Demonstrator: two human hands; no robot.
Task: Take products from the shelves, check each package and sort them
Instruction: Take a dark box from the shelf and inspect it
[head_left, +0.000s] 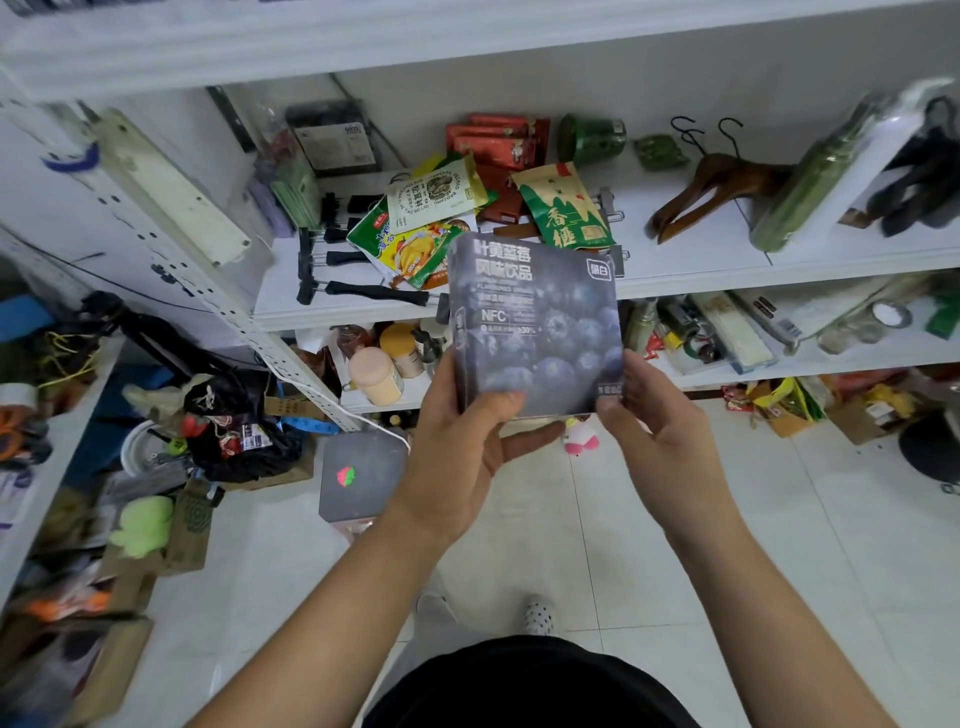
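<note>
Far left, fixed along the slanted shelf upright: a white power strip (171, 192). Down on the floor below, a black bag (239, 431) among cardboard and clutter, with a green plush toy (143, 525) nearer. Just right of that, on the tiles, a grey box (361, 475) marked with a red-and-green patch. Now centre frame: left hand (462, 447) gripping the lower left corner of the blueberry drink box (535, 322), thumb on the printed front, fingers underneath. Box upright, front toward the camera, lifted in front of the shelf (701, 257), off every surface. Right hand (660, 447) pinching the lower right corner, thumb in front, fingers behind. Beyond the box, on the upper shelf board, a heap of snack pouches (436, 208); farther right, wooden hangers (717, 189) lying on the same board.
</note>
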